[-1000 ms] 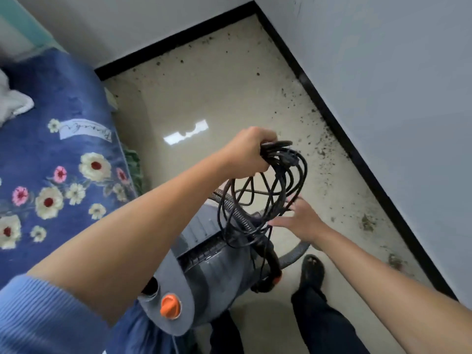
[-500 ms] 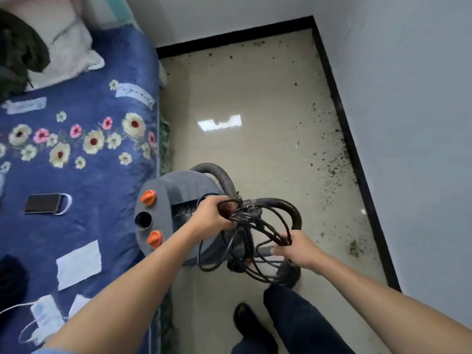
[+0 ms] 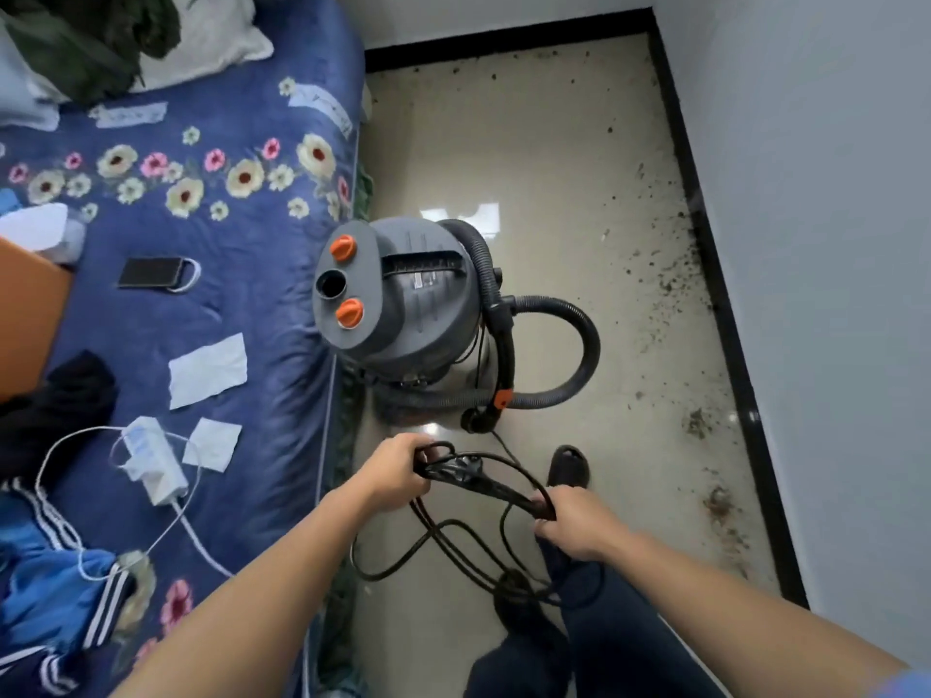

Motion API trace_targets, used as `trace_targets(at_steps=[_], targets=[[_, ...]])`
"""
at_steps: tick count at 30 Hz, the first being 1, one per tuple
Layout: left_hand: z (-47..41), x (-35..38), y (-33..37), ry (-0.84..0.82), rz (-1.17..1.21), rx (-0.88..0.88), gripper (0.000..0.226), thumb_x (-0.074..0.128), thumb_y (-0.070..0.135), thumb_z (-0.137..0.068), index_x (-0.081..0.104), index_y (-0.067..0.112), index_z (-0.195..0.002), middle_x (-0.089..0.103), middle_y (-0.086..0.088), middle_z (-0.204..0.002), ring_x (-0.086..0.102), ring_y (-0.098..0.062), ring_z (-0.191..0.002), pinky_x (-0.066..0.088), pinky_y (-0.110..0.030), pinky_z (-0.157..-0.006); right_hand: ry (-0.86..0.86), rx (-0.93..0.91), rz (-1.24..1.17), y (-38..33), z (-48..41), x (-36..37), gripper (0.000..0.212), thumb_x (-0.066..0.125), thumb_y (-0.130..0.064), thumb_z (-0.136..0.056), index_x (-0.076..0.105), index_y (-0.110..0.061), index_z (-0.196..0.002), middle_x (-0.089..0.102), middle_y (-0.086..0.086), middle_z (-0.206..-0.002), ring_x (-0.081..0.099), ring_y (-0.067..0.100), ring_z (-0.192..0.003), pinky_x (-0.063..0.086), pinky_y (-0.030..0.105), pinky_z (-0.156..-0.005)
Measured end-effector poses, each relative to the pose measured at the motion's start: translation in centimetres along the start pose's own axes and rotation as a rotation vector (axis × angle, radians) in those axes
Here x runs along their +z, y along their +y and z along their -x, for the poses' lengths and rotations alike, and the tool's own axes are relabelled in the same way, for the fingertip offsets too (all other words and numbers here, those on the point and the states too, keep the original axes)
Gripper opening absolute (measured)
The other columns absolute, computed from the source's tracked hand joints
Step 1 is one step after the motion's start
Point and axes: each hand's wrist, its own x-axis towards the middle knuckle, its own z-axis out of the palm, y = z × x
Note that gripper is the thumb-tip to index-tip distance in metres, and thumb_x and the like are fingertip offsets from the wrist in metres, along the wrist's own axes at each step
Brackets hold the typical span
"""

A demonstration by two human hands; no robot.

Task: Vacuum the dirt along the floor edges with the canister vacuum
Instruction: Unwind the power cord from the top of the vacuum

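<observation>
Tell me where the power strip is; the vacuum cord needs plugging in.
In the head view, the white power strip lies on the blue floral bedspread at lower left, beside two tissues, left of the left hand gripping the black cord.

place: a bedroom in a home | signs: bed (image 3: pixel 282 304) under a blue flowered cover; pillow (image 3: pixel 211 37) at its head; clothes (image 3: pixel 55 586), a phone (image 3: pixel 151 272) and a charger (image 3: pixel 151 458) strewn on top | floor: narrow tiled strip (image 3: pixel 544 158) between bed and white wall (image 3: pixel 831 244); black skirting (image 3: pixel 705 244)
</observation>
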Motion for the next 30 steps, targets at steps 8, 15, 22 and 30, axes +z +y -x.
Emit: trace_targets(at_steps=[8,15,22,30], targets=[[4.5,5.4,-5.1,0.04,0.235,-0.226,0.029,0.075,0.009,-0.072,0.058,0.014,-0.095,0.067,-0.004,-0.084,0.066,-0.019,-0.073,0.057,-0.035,-0.066,0.006,0.174,-0.235,0.9,2.6,4.7,0.015,0.059,-0.029,-0.091,0.063,-0.015,-0.086,0.066,0.003,-0.071,0.064,0.023,-0.068,0.051,0.029,-0.063],[5.1,8.8,-7.0,0.191,0.534,-0.45,0.084,0.068,-0.008,-0.079,0.027,0.017,-0.148,0.053,-0.001,-0.116,0.052,-0.007,-0.062,0.05,-0.016,-0.044,0.105,0.262,-0.794,1.2,1.8,6.0,0.019,0.058,-0.013,-0.097,0.055,-0.014,-0.116,0.046,0.003,-0.061,0.03,0.011,-0.043,0.021,0.018,-0.035],[6.0,10.2,-10.2,0.021,0.471,-0.685,0.027,0.08,0.028,-0.076,0.069,0.005,-0.08,0.053,-0.009,-0.057,0.044,-0.019,-0.045,0.039,-0.026,-0.049,0.052,0.373,-0.876,0.9,1.2,6.8,0.015,0.046,-0.024,-0.104,0.057,-0.013,-0.104,0.058,0.011,-0.071,0.047,0.014,-0.047,0.032,0.016,-0.034],[8.4,10.6,-14.7,0.306,0.443,-0.771,0.041,0.085,0.039,-0.065,0.055,0.013,-0.054,0.057,-0.005,-0.055,0.055,-0.026,-0.06,0.047,-0.032,-0.061,-0.295,0.401,-0.794,0.0,1.4,6.5,0.072,0.061,-0.071,-0.08,0.063,-0.012,-0.121,0.065,0.007,-0.106,0.058,0.014,-0.076,0.041,0.027,-0.065]])
